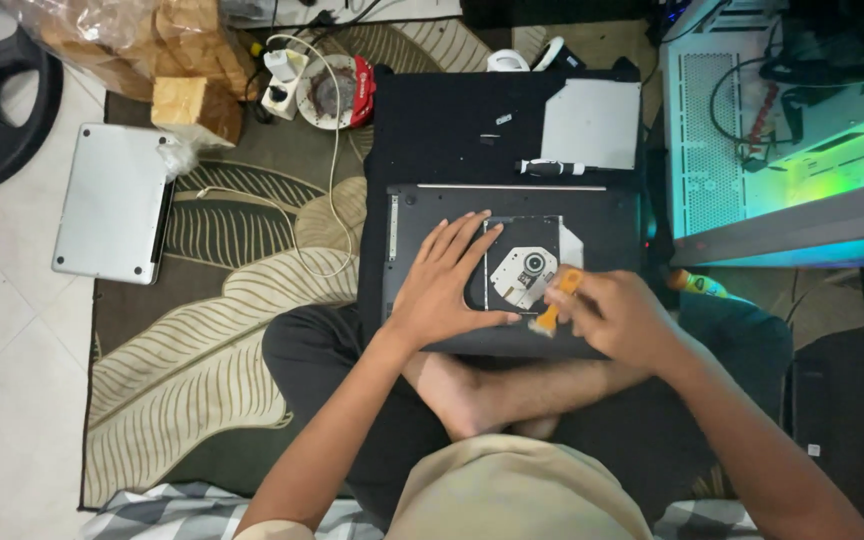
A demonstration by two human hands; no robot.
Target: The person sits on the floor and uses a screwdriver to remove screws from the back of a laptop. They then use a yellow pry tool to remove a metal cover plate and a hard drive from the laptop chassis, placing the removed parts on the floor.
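A dark laptop base lies upside down across my crossed legs, its optical drive exposed with a round spindle in the middle. My left hand rests flat on the base, fingers spread, just left of the drive. My right hand grips a small orange-handled tool whose tip touches the drive's lower right edge.
A silver drive cover and a black-and-white pen-like tool lie on a black cloth beyond the laptop. A closed silver laptop sits at the left, a lit computer case at the right, a power strip behind.
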